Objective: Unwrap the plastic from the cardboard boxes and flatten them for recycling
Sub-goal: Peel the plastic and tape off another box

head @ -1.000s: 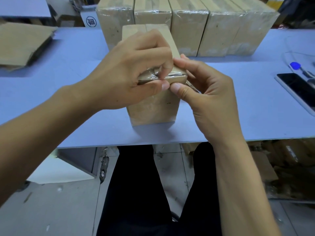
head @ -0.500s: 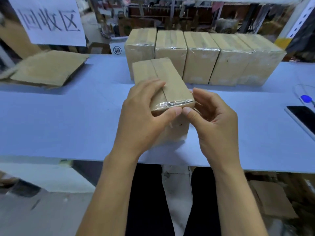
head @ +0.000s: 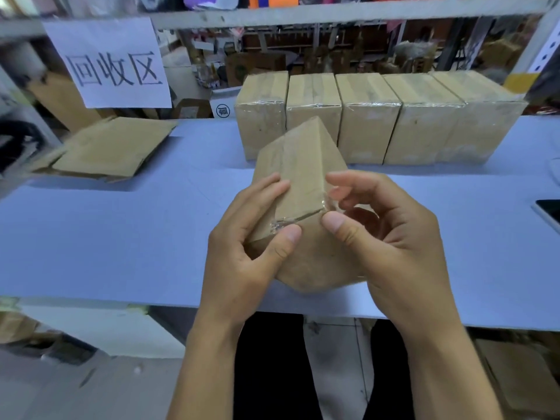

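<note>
A plastic-wrapped cardboard box (head: pixel 300 168) stands tilted and turned on the blue table (head: pixel 121 237), one corner toward me. My left hand (head: pixel 251 247) grips its near left side, thumb on the crinkled plastic at the top edge. My right hand (head: pixel 381 237) is at the near right corner, thumb and fingers pinching the clear plastic film (head: pixel 328 204) there. A row of several more wrapped boxes (head: pixel 369 116) stands behind it.
Flattened cardboard (head: pixel 112 150) lies at the back left under a paper sign (head: pixel 112 65). A phone (head: pixel 550 212) lies at the right edge of the table. Shelving with clutter rises behind. My dark-clothed legs are below the table's front edge.
The box has been turned so a corner faces me and tipped. My left fingers slid off the top to its side. My right hand shifted to the corner film. The camera has tilted upward.
</note>
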